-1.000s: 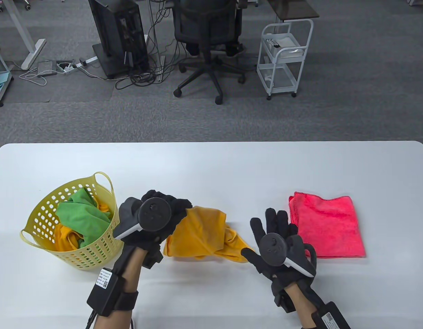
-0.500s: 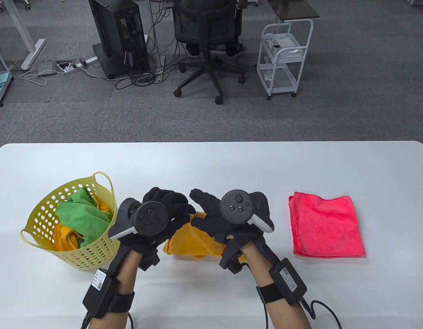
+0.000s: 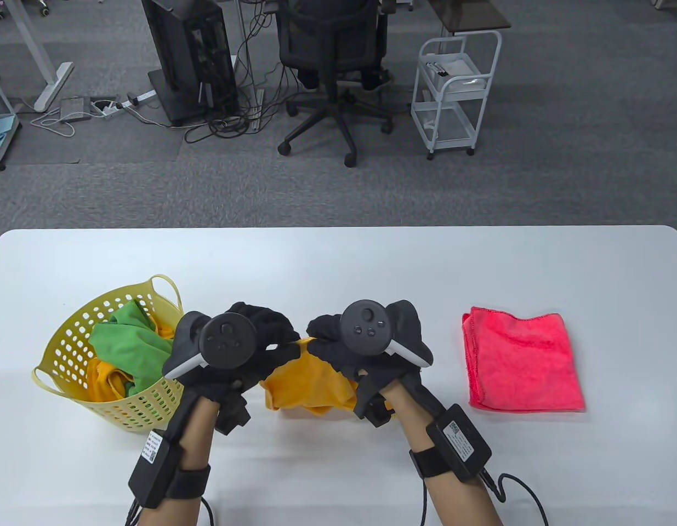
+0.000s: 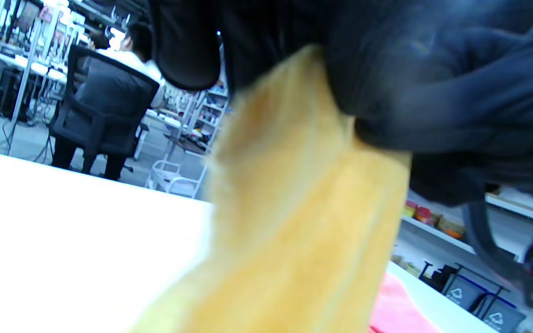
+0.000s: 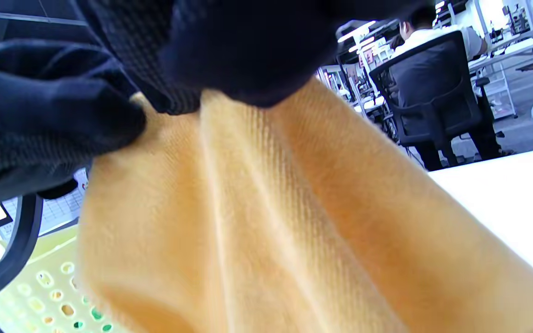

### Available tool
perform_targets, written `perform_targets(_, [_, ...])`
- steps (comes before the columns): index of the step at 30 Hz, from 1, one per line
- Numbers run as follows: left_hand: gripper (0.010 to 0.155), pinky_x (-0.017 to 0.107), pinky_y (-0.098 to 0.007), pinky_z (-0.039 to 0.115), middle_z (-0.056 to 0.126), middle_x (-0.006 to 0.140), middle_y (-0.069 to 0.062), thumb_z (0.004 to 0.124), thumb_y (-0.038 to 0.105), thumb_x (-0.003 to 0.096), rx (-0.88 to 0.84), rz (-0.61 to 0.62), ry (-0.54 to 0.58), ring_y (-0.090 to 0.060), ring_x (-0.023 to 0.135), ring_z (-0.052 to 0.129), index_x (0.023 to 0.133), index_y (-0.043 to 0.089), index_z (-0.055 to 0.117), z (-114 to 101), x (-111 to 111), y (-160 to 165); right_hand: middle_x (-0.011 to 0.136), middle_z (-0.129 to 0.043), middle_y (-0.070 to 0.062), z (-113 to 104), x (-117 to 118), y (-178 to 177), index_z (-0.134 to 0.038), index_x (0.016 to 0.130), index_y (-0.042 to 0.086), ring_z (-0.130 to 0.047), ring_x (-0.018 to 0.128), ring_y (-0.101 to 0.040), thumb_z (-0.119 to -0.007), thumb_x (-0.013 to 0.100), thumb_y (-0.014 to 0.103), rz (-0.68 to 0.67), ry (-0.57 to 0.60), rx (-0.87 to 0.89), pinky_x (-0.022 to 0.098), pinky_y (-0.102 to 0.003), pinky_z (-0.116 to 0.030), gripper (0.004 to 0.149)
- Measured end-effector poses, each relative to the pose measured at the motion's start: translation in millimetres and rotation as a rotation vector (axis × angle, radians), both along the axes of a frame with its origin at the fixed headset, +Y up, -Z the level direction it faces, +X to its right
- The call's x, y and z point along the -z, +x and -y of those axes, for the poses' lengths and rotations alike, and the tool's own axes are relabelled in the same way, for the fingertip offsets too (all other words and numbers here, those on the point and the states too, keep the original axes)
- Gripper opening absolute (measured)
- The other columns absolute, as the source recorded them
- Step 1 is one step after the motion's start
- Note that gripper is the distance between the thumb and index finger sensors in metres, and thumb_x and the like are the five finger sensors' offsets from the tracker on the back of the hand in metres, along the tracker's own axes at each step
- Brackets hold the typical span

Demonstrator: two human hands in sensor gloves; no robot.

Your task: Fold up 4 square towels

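An orange towel (image 3: 308, 383) hangs limp above the table (image 3: 338, 263), soft and light. My left hand (image 3: 245, 350) and right hand (image 3: 349, 345) pinch its top edge close together; I judge corners the best grip.

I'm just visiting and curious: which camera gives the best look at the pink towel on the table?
The table view: the pink towel lies whole and folded, right of both hands. The left wrist view catches only a blurred pink corner behind the orange towel. The right wrist view shows none of it.
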State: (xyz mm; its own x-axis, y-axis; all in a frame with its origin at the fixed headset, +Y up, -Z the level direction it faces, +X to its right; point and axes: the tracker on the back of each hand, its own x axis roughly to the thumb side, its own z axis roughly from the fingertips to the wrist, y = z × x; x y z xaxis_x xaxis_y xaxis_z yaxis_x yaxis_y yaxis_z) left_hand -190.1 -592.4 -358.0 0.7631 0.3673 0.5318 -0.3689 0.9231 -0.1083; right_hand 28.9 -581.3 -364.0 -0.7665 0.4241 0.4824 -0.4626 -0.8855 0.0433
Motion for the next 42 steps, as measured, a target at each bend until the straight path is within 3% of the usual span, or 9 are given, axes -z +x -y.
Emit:
perform_targets(3, [0.038, 0.077, -0.069, 0.043, 0.087, 0.1, -0.005, 0.083, 0.047, 0.0553, 0.014, -0.021, -0.008, -0.043, 0.099, 0.075, 0.085, 0.025, 0.091, -2, 0, -4, 0.071, -0.102, -0.009, -5, -3, 5, -0.087, 0.089, 0.013, -0.101, 0.026, -0.008, -0.096, 0.053, 0.033, 0.0, 0.022, -0.002, 0.021, -0.026, -0.084, 0.042])
perform_targets(8, [0.037, 0.077, -0.068, 0.044, 0.087, 0.098, -0.005, 0.085, 0.05, 0.0524, 0.109, -0.14, 0.061, -0.043, 0.098, 0.076, 0.08, 0.026, 0.093, -3, -3, -7, 0.078, -0.101, -0.015, -1, -5, 9, -0.081, 0.091, 0.008, -0.103, 0.026, -0.007, -0.096, 0.054, 0.028, -0.054, -0.075, 0.013, 0.019, -0.025, -0.086, 0.044])
perform_targets(12, [0.036, 0.077, -0.067, 0.046, 0.088, 0.098, -0.005, 0.085, 0.046, 0.0538, 0.041, -0.183, 0.109, -0.043, 0.096, 0.078, 0.084, 0.027, 0.091, -4, -5, -8, 0.08, -0.099, -0.016, 6, -4, 9, -0.076, 0.091, 0.007, -0.103, 0.025, -0.006, -0.096, 0.054, 0.027, -0.106, -0.163, 0.065, 0.018, -0.025, -0.086, 0.046])
perform_targets(20, [0.035, 0.077, -0.068, 0.044, 0.087, 0.099, -0.005, 0.086, 0.042, 0.0539, -0.14, -0.161, 0.194, -0.043, 0.097, 0.077, 0.087, 0.029, 0.09, -12, -14, -5, 0.06, -0.107, -0.009, 28, 0, -6, -0.083, 0.085, 0.009, -0.102, 0.015, -0.004, -0.097, 0.053, 0.037, -0.205, -0.362, 0.0, 0.011, -0.023, -0.085, 0.046])
perform_targets(25, [0.036, 0.077, -0.068, 0.044, 0.087, 0.098, -0.005, 0.088, 0.042, 0.0528, -0.163, -0.179, 0.224, -0.043, 0.096, 0.078, 0.085, 0.028, 0.091, -12, -15, -4, 0.059, -0.107, -0.005, 43, 1, -17, -0.084, 0.09, 0.012, -0.102, 0.017, -0.006, -0.093, 0.056, 0.039, -0.237, -0.44, -0.048, 0.014, -0.024, -0.085, 0.044])
perform_targets(30, [0.036, 0.077, -0.068, 0.044, 0.087, 0.099, -0.004, 0.089, 0.043, 0.0523, -0.204, -0.193, 0.208, -0.043, 0.096, 0.078, 0.085, 0.028, 0.092, -8, -12, -12, 0.058, -0.107, -0.006, 54, 4, -15, -0.089, 0.085, 0.012, -0.102, 0.018, -0.006, -0.093, 0.055, 0.042, -0.279, -0.501, -0.011, 0.014, -0.024, -0.085, 0.043])
perform_targets(32, [0.036, 0.077, -0.069, 0.043, 0.087, 0.098, -0.004, 0.089, 0.043, 0.0521, -0.236, -0.189, 0.197, -0.043, 0.096, 0.078, 0.085, 0.028, 0.092, -8, -11, -14, 0.055, -0.107, -0.005, 56, 5, -13, -0.091, 0.082, 0.011, -0.101, 0.018, -0.007, -0.093, 0.053, 0.044, -0.278, -0.509, 0.003, 0.015, -0.025, -0.084, 0.044])
perform_targets(37, [0.036, 0.077, -0.069, 0.043, 0.087, 0.098, -0.004, 0.089, 0.042, 0.0522, -0.25, -0.208, 0.218, -0.043, 0.096, 0.077, 0.085, 0.028, 0.092, -8, -12, -15, 0.046, -0.106, -0.004, 56, 5, -12, -0.096, 0.073, 0.012, -0.1, 0.015, -0.007, -0.092, 0.049, 0.052, -0.134, -0.388, -0.151, 0.013, -0.025, -0.084, 0.047])
perform_targets(42, [0.035, 0.077, -0.069, 0.043, 0.087, 0.098, -0.004, 0.089, 0.042, 0.0523, -0.285, -0.238, 0.239, -0.043, 0.096, 0.078, 0.085, 0.028, 0.092, -10, -13, -20, 0.044, -0.106, -0.003, 58, 3, -7, -0.096, 0.075, 0.012, -0.099, 0.014, -0.006, -0.09, 0.051, 0.051, -0.113, -0.384, -0.21, 0.011, -0.025, -0.083, 0.046])
